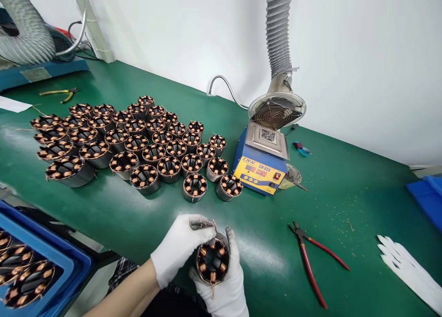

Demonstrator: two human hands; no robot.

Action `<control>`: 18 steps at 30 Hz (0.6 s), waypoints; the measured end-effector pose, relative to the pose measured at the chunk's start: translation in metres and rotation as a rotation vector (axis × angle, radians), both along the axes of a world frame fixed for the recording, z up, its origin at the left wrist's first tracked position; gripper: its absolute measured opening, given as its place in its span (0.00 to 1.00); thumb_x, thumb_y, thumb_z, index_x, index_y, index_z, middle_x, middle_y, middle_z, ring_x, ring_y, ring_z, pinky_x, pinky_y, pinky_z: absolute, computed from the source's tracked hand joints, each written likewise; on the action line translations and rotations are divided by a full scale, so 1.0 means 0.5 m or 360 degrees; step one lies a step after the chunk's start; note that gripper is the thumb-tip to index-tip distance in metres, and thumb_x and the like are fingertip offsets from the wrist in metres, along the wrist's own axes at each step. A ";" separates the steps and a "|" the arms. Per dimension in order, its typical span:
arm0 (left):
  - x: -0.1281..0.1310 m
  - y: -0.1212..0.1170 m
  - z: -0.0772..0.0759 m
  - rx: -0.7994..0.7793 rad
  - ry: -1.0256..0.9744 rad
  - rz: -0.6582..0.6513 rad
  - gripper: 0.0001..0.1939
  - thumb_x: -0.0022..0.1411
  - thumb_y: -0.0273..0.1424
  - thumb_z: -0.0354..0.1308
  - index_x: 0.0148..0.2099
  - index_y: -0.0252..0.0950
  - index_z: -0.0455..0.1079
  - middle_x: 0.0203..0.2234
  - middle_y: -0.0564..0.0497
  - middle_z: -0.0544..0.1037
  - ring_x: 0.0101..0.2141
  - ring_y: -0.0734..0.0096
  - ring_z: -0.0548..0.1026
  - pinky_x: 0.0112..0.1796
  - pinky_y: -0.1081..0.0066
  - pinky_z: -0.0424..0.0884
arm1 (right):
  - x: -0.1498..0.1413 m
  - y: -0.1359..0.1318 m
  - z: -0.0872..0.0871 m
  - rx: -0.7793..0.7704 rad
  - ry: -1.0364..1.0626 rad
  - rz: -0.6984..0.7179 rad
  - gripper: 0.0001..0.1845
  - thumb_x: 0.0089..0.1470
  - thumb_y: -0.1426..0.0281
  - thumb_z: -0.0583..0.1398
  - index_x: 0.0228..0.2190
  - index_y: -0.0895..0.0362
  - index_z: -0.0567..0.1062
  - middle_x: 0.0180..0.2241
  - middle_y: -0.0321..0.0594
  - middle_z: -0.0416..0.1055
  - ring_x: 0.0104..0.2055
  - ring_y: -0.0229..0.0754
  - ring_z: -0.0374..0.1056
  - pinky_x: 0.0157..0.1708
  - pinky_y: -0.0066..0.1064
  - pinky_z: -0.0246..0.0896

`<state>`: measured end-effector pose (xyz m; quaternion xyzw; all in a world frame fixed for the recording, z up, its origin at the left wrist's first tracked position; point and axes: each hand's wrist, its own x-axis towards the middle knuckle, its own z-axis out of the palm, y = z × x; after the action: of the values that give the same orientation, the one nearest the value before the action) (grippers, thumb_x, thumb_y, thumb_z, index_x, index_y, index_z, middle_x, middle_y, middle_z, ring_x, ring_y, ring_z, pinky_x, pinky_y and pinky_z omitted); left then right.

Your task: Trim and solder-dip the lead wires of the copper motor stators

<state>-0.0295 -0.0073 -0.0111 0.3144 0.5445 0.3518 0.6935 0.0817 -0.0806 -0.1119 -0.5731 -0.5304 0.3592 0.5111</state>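
A motor stator with copper coils and black inner slots is in my white-gloved right hand, held from below and along its right side. A short copper lead pokes out at its lower edge. At the stator's upper edge, my left hand, also gloved and with darkened fingertips, is closed in a pinch on thin copper wire ends. The exact grip is partly hidden by the fingers. Beyond my hands, several similar stators stand in rows on the green table.
A blue-and-yellow solder pot stands under an extraction hood. Red-handled cutters, a white glove and scraps lie right. Yellow pliers lie far left. A blue bin holding stators is at lower left.
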 end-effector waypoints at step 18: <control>-0.134 -0.094 -0.159 0.1813 0.1873 0.0086 0.15 0.59 0.43 0.51 0.42 0.43 0.71 0.35 0.53 0.81 0.35 0.67 0.79 0.33 0.74 0.76 | 0.122 0.093 0.115 -0.0457 0.0549 0.0412 0.35 0.34 0.59 0.68 0.47 0.50 0.68 0.34 0.42 0.74 0.34 0.50 0.72 0.32 0.39 0.69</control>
<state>-0.0965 -0.0542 -0.0906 0.7384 0.5644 0.3685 0.0196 0.1425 -0.0340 -0.0545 -0.4975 -0.4479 0.5856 0.4571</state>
